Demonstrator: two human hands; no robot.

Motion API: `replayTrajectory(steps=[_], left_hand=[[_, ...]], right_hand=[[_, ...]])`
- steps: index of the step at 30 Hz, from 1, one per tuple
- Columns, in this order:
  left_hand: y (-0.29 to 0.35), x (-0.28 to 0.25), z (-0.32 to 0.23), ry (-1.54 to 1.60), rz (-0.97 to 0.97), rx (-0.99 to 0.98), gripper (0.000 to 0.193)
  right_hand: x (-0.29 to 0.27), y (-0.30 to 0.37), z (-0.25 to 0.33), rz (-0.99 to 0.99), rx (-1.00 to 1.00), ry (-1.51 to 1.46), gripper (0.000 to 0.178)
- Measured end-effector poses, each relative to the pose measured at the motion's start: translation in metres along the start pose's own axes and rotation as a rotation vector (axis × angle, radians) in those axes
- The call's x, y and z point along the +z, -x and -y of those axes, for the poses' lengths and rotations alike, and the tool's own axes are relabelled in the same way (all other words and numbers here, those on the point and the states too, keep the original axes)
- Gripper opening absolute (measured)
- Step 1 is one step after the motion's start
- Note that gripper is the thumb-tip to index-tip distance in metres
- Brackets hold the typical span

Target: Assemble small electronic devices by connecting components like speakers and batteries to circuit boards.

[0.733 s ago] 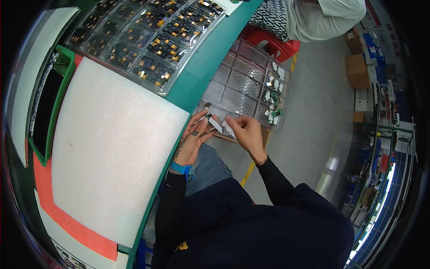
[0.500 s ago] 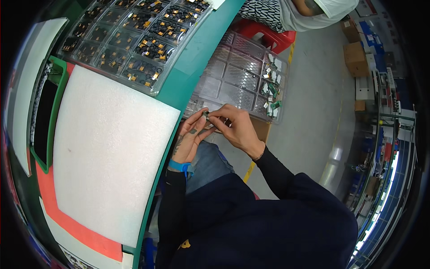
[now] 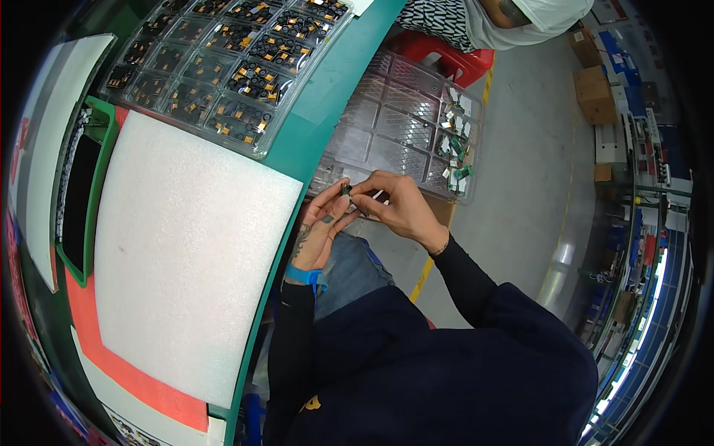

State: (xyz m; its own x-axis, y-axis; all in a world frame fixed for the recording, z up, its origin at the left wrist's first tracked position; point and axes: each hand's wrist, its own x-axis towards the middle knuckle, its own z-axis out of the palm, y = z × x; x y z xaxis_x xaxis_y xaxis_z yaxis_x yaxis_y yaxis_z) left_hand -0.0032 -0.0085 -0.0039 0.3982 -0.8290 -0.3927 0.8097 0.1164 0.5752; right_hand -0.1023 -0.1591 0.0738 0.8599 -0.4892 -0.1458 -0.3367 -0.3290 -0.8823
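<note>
Both hands meet just past the table's right edge, above my lap. My left hand [image 3: 320,234], palm turned up, pinches a small dark part [image 3: 346,190] between thumb and forefinger. My right hand [image 3: 407,210] comes in from the right with thumb and forefinger pressed on the same part. Its kind is too small to make out, and the fingertips cover much of it. Right beyond the hands lies a clear plastic compartment tray [image 3: 348,141], with small green and white parts [image 3: 458,149] in its right-hand compartments.
A white foam sheet [image 3: 193,253] lies on the green table [image 3: 316,115]. Beyond it is a clear tray [image 3: 259,154] of small black and orange parts. A green bin [image 3: 88,260] stands at left. A person [image 3: 491,33] is near a red stool [image 3: 476,67]. Cardboard boxes [image 3: 595,95] stand farther right.
The whole view has shifted slightly. The fingers have adjusted a little around the small dark part, which both hands still pinch.
</note>
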Motion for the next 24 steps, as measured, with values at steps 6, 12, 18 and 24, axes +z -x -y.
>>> replayTrajectory(steps=[6, 12, 18, 24], left_hand=[[0.003, 0.003, -0.004, -0.009, 0.044, 0.006, 0.053], [0.003, 0.003, -0.003, -0.021, 0.042, 0.026, 0.051], [0.002, 0.002, -0.003, 0.041, -0.015, 0.112, 0.047], [-0.001, 0.017, -0.009, 0.132, -0.034, 0.153, 0.044]], right_hand=[[-0.002, 0.001, -0.004, 0.014, -0.008, 0.034, 0.011], [0.004, 0.002, -0.002, -0.044, 0.001, 0.058, 0.010], [0.013, 0.010, -0.050, -0.259, 0.026, -0.042, 0.007], [0.012, 0.054, -0.225, -0.364, 0.432, 0.129, 0.020]])
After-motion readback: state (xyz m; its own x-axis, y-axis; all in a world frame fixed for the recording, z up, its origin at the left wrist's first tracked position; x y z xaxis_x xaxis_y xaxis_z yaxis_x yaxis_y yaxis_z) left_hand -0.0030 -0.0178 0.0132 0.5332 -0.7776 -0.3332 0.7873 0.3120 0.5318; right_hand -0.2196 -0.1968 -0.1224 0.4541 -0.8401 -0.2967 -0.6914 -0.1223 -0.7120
